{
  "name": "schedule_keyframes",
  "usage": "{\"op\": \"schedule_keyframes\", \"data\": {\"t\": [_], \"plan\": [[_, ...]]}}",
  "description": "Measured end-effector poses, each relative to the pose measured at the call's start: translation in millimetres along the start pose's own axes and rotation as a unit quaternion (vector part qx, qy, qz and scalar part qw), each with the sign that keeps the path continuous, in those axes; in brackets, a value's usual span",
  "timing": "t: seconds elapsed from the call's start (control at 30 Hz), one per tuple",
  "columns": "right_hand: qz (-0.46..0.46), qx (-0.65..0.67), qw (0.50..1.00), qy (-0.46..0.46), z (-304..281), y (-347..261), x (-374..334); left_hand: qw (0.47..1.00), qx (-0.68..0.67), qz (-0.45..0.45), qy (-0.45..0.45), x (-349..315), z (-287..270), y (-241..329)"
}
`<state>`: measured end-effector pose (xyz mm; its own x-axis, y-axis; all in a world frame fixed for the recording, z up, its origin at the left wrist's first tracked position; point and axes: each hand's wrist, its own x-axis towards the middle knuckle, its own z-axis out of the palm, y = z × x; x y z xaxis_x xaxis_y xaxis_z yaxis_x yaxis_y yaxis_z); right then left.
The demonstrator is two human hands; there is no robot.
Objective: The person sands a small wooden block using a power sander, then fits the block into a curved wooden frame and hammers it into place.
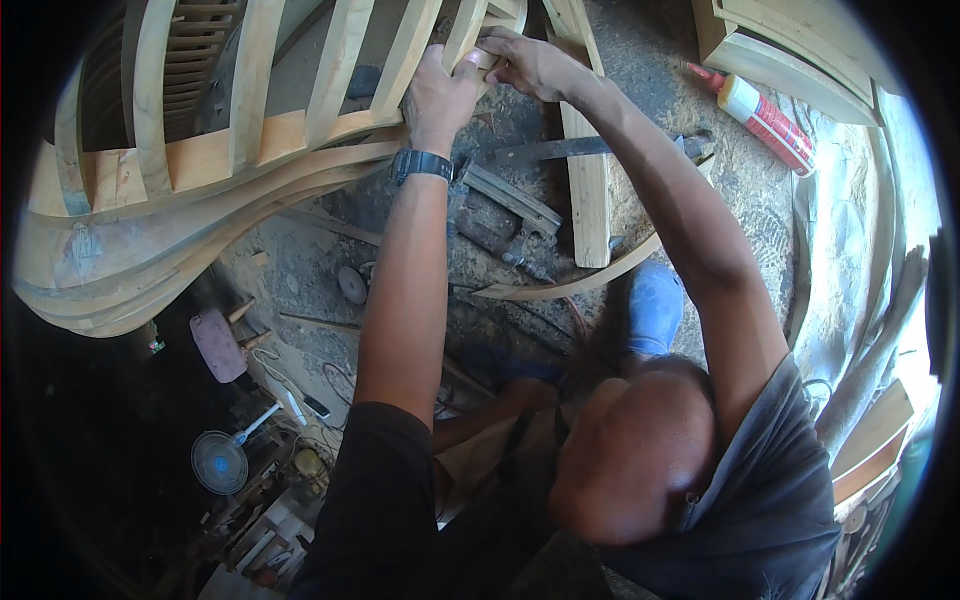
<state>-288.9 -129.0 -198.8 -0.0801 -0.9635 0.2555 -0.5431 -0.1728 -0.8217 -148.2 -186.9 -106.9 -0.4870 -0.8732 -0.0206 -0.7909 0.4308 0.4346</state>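
Observation:
At the top centre, both of my hands meet at the end of a curved wooden frame with upright ribs (255, 75), shaped like a boat hull. My left hand (440, 95), below a dark wristwatch (421, 164), is closed around the wood beside a slanting rib, its thumb on top. Just right of it, my right hand (535, 68) has its fingers curled in against a small pale piece of wood (486, 59). Whatever sits between those right fingertips is hidden. Long bent planks (200, 225) run along the frame's near side, toward the left.
A straight wooden beam (590, 200) and a curved strip (590, 285) lie near a metal clamp-like tool (510, 197) on the dusty floor. A red-and-white glue bottle (768, 125) lies at right, near a wooden box (800, 55). A fan (219, 462) and a pinkish stool (217, 345) are lower left.

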Motion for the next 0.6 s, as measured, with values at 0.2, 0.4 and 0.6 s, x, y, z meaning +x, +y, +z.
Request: {"op": "schedule_keyframes", "data": {"t": [0.2, 0.4, 0.6], "plan": [[-0.012, 0.076, 0.997, 0.028, 3, 30, -4, 0.996, 0.072, 0.032, 0.03, -2, 14, 6], [0.004, 0.0, 0.998, 0.055, 10, 24, -9, 0.999, 0.047, 0.001, -0.008, -1, 8, 16], [0.043, -0.019, 0.996, -0.078, -14, 8, 1, 0.995, 0.092, 0.025, -0.002, -2, 3, 7]]}}
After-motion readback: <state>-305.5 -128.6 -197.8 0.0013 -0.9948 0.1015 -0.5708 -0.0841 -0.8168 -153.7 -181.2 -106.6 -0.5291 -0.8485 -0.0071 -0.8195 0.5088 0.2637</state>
